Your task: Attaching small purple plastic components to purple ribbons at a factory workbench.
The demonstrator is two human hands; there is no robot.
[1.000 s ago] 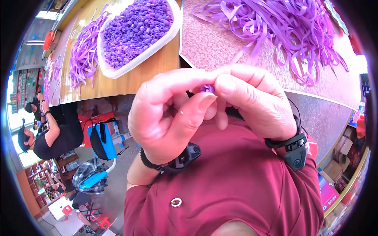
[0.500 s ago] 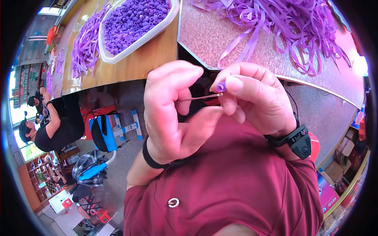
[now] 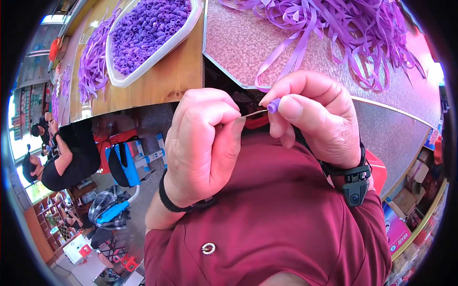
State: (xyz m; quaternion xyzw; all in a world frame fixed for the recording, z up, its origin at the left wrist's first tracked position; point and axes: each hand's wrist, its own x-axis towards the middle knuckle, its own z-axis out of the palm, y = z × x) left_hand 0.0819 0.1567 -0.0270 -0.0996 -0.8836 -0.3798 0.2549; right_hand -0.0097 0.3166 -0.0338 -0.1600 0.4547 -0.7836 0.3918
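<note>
My left hand [image 3: 202, 143] is closed, thumb and index finger pinching a thin metal rod [image 3: 254, 114]. Most of the rod is hidden in that hand; its far end reaches the mouth of a small purple bead [image 3: 273, 105]. I cannot tell how far inside the tip sits. Between thumb and fingertips, my right hand [image 3: 322, 117] grips the bead, opening turned leftward. A purple ribbon [image 3: 272, 59] hangs over the table edge just behind the right fingers; whether it joins the bead is hidden.
A white tray [image 3: 116, 78] of purple beads stands on the wooden table [image 3: 157, 81] at upper left, beside a ribbon bundle [image 3: 93, 66]. A large ribbon heap [image 3: 353, 38] covers the pink table [image 3: 238, 43]. Another person [image 3: 67, 157] sits far left near a blue chair [image 3: 123, 162].
My left fingers have closed into a pinch on the rod, where they were loosely curled. The rod's tip, earlier just below the bead, now meets its mouth.
</note>
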